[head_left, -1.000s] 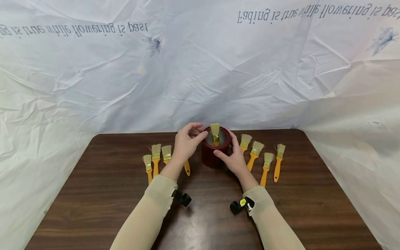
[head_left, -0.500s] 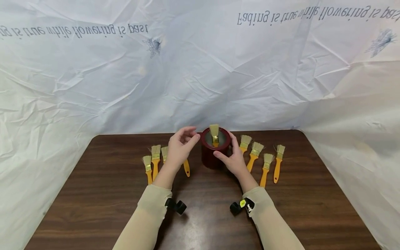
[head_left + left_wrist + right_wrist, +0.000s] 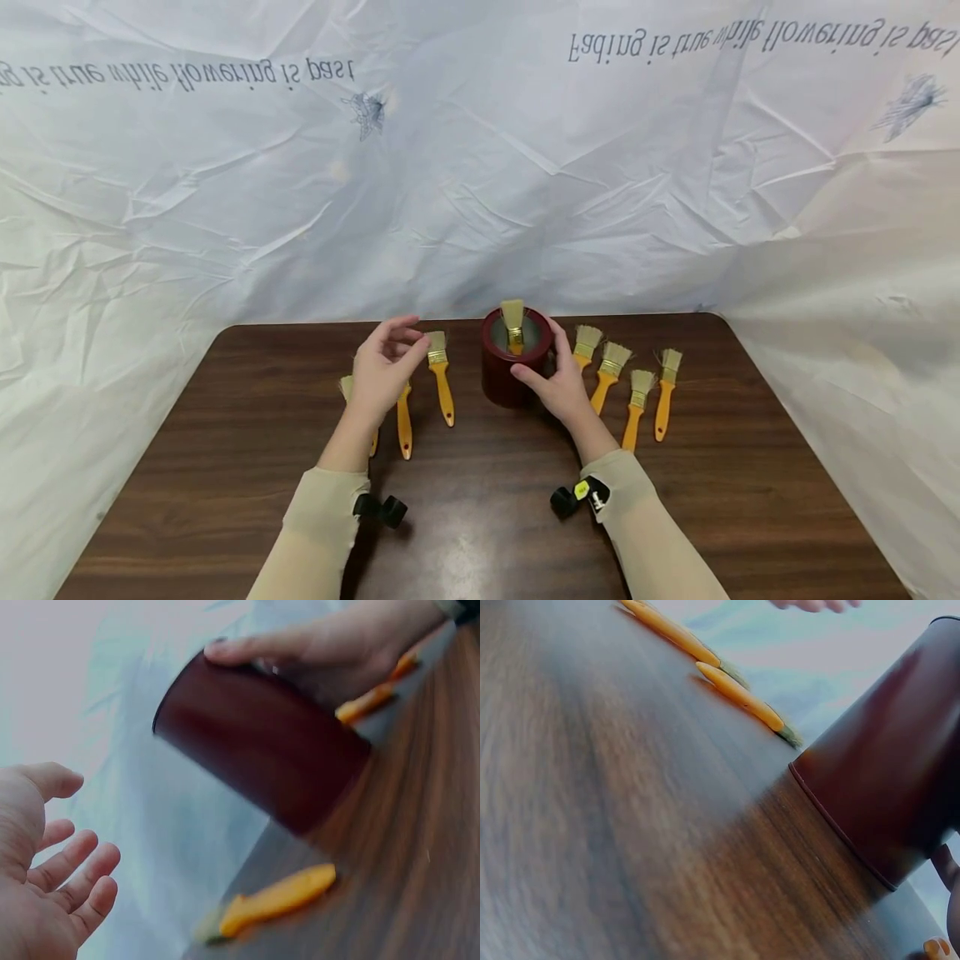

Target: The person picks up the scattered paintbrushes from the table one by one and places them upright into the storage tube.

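Brush holder: One maroon cylindrical cup (image 3: 499,379) is stood upright on the wood-grain tabletop (image 3: 480,525).
Brushes right of cup: Four orange-handled brushes (image 3: 665,392) are laid apart from one another, bristles directed away from the person; some handles are partly covered by the right arm.
Brushes left of cup: At least three are counted. The nearest left brush (image 3: 443,383) is fully exposed; a second handle (image 3: 405,425), a third handle (image 3: 373,443) and a bristle tuft (image 3: 347,387) are shown beside the left hand and wrist. Whether tuft and third handle belong to one brush cannot be told.
Right fingers: The cup is gripped by the right hand (image 3: 559,382), the thumb laid across its near side and the fingers set around its right wall.
Left fingers: The left hand (image 3: 381,367) is placed well left of the cup, its fingers loosely bent and nothing grasped. In the head view its thumb tip is seen just beside the nearest left brush's bristles; contact cannot be told.
Cup contents: One flat paintbrush (image 3: 513,318) is contained, bristles uppermost above the grey interior, its lower handle hidden by the wall.
Behind cup: A white printed sheet (image 3: 465,208) is hung.
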